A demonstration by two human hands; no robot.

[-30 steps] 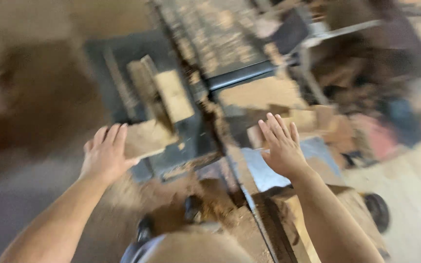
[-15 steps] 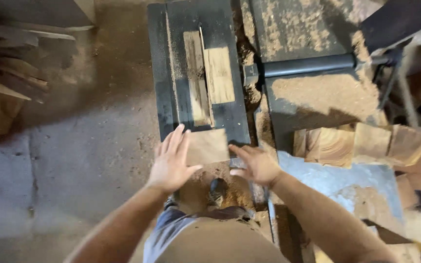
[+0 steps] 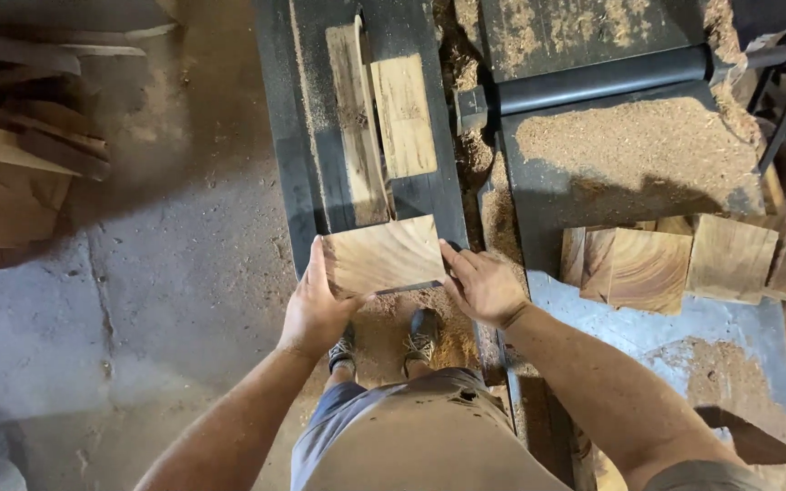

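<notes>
The wooden block (image 3: 384,255) looked stiff and fairly dense, a thick flat slab probably heavy enough to want both hands, with dry, dusty faces that gave decent grip rather than slip. It seemed unlikely to break, though its cut edges could splinter. Taking it by the two short sides, as was being done, looked the sound hold.

It was a squarish piece of pale brown wood with curved grain bands sweeping across its top face and a darker lower edge. It lay at the near end of the dark tabletop (image 3: 284,164), overhanging the edge above the person's shoes (image 3: 423,333).

The left hand (image 3: 316,305) clasped the block's side at nine o'clock, fingers flat along the edge and thumb under the near corner. The right hand (image 3: 482,286) pressed its fingertips against the side at three o'clock, partly curled. At twelve o'clock from the block lay two narrower boards (image 3: 379,118); at three o'clock, more cut blocks (image 3: 684,264) sat amid sawdust (image 3: 629,150).
</notes>
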